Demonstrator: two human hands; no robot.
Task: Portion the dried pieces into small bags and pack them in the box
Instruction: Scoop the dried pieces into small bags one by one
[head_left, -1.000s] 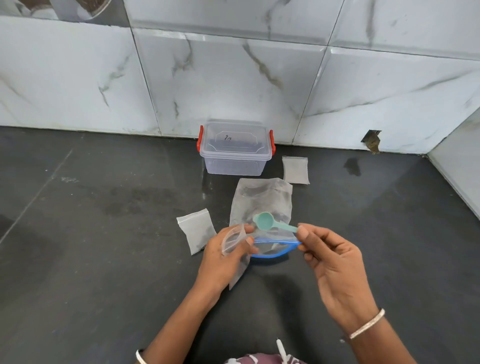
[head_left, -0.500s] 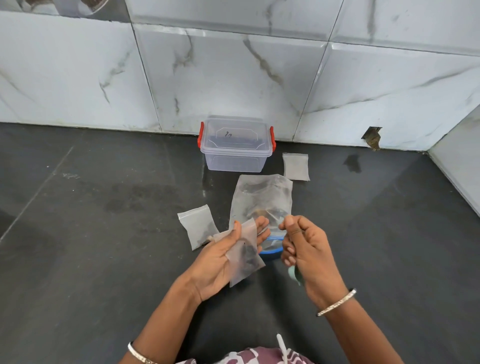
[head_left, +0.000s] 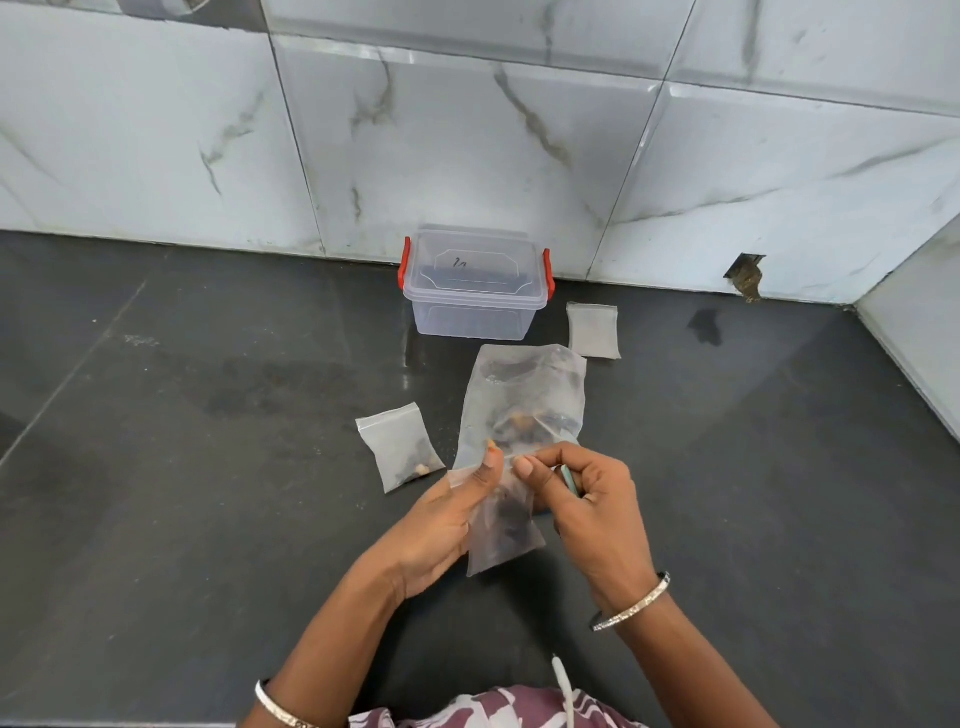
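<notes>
Both hands meet at centre frame. The left hand (head_left: 441, 525) has its thumb on the front of the small zip bag (head_left: 506, 540) and its fingers behind. The right hand (head_left: 597, 514) pinches the bag's top edge between thumb and forefinger, and its other fingers are curled round the teal scoop (head_left: 570, 480). The bag hangs upright with dark dried pieces (head_left: 511, 519) sunk low in it, so the step looks like sealing. It should go best if the left hand keeps the mouth flat and taut while the right runs its pinch along the whole strip, with the pieces kept below the seal line and the air pressed out first. The scoop crowds that pinch and might be better laid down. All this is above the dark stone worktop (head_left: 208, 467), which meets a marbled tile wall (head_left: 467, 130) across the top of the frame. The large supply bag (head_left: 524, 379) lies just above the hands with more pieces in it, touching nothing they need. The clear box (head_left: 475, 283) with red clips stands upper centre against the wall with its lid on, and the lid must come off before packing. One filled small bag (head_left: 402, 447) lies left of centre. A flat bag (head_left: 594, 330) lies just right of the box; whether it holds anything is unclear.
</notes>
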